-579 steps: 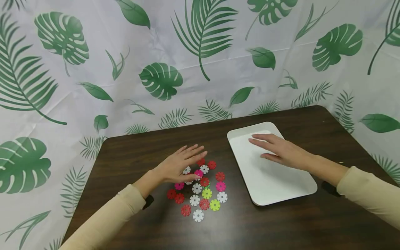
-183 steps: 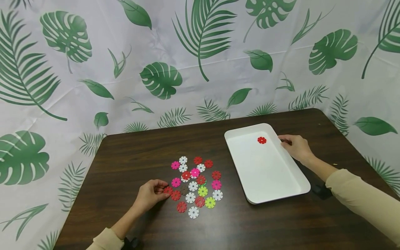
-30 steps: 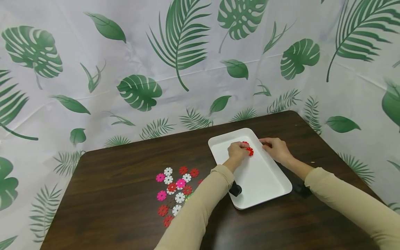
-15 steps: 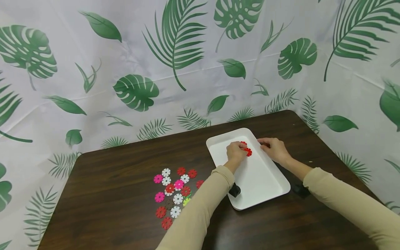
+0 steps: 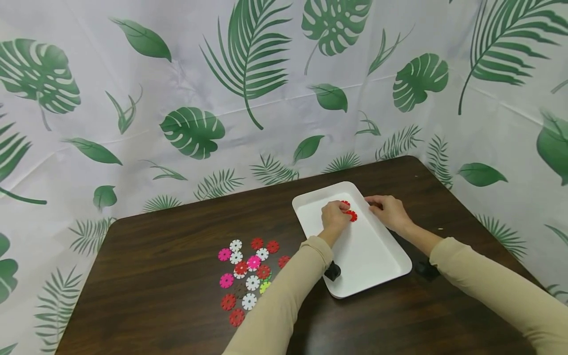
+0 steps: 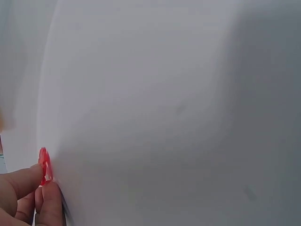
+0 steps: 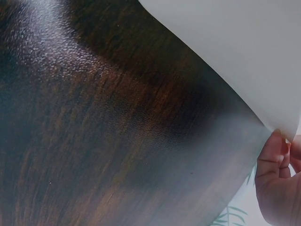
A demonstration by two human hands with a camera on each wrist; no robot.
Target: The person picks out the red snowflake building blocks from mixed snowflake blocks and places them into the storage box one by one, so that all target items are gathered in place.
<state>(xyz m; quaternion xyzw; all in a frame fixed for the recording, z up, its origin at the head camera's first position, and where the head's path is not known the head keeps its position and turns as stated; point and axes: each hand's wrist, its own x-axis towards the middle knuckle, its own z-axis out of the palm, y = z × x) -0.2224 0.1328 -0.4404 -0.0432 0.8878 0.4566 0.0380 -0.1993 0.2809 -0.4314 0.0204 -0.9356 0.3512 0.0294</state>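
Observation:
Inside the white tray (image 5: 372,264), my left hand (image 5: 335,216) pinches a red notched plastic disc (image 5: 353,216) between thumb and fingers. In the left wrist view that red disc (image 6: 45,165) stands on edge at the fingertips, low over the tray floor. Just behind it lies another red disc (image 5: 345,203), partly covered by the hand. At the tray's right side, my right hand (image 5: 391,213) holds the rim; the right wrist view has its thumb and fingers (image 7: 270,155) pinching the tray's edge.
Left of the tray, several notched discs in red, white (image 5: 252,282), pink (image 5: 226,280), yellow-green and brown (image 5: 240,290) lie loosely on the dark wooden table (image 5: 155,266). My left sleeve (image 5: 284,291) hides part of them. A leaf-print cloth (image 5: 266,98) hangs behind.
Earlier the tray was bare, then held one red disc while my left hand was at the pile. A second red disc is in the tray now; over the last second the hands barely move.

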